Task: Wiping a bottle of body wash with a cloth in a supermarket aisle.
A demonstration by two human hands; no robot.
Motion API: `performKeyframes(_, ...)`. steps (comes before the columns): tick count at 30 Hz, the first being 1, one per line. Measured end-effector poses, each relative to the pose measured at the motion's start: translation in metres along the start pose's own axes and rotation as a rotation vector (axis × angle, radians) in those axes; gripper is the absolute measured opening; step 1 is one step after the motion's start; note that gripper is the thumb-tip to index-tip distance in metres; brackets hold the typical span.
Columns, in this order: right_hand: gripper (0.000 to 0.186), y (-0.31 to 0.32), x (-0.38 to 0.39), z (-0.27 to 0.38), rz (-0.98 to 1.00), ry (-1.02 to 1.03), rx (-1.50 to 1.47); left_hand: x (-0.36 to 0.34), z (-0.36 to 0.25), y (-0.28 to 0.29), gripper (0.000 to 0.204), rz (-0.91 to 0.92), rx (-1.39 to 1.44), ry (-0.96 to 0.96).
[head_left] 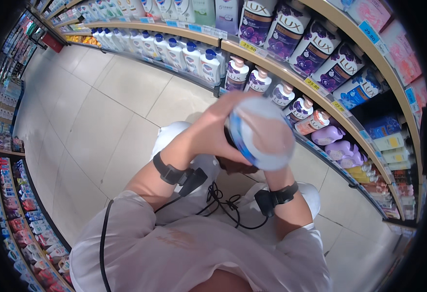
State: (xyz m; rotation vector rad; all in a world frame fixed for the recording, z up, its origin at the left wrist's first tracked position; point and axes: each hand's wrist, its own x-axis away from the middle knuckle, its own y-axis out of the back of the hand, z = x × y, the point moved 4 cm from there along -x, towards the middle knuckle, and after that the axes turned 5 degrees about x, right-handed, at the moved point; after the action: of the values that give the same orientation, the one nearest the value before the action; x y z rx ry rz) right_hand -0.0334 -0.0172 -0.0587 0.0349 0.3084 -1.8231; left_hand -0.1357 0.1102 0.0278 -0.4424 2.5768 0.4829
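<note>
A rounded white-and-blue container (pixel 267 134) is held up close before me, smeared by motion, with a pinkish patch across its pale face. My left hand (pixel 218 119) closes round its left side, thumb along the lower edge. My right hand is mostly hidden behind the container; only the wrist (pixel 275 176) shows at its lower right, so its fingers cannot be made out. Just beyond the container stand white-and-purple pump bottles (pixel 282 95) on the low shelf.
Curved shelving (pixel 252 51) with purple bottles and blue-capped white bottles (pixel 174 53) runs along the far and right side. Purple pouches (pixel 328 135) lie low at right. Another stocked shelf (pixel 16 214) is at left. Black cables (pixel 223 204) hang between my forearms above the tiled floor (pixel 92 117).
</note>
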Motion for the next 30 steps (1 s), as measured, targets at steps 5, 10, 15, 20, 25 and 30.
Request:
performKeyframes(5,0.044,-0.016,0.024,0.013,-0.029,-0.253,0.285,0.027,-0.029,-0.01,0.087,-0.027,-0.156,-0.035)
performKeyframes(10,0.046,-0.065,0.018,-0.005,-0.426,-0.238,-0.394,0.066,-0.043,0.011,0.084,-0.391,-0.422,0.082)
performKeyframes(15,0.046,-0.1,0.013,0.058,-0.391,0.403,0.227,0.092,-0.04,0.009,0.077,-0.595,-0.065,0.198)
performKeyframes(20,0.075,-0.089,0.005,0.134,-0.147,0.406,0.312,0.087,-0.05,-0.005,0.083,-0.397,0.108,0.113)
performKeyframes(25,0.058,-0.095,0.023,0.159,-0.361,0.907,0.572,0.078,-0.064,-0.024,0.08,-0.418,0.232,0.173)
performKeyframes(30,0.053,-0.09,0.038,0.144,-0.518,0.915,0.816,0.079,-0.071,-0.037,0.072,-0.534,0.024,0.259)
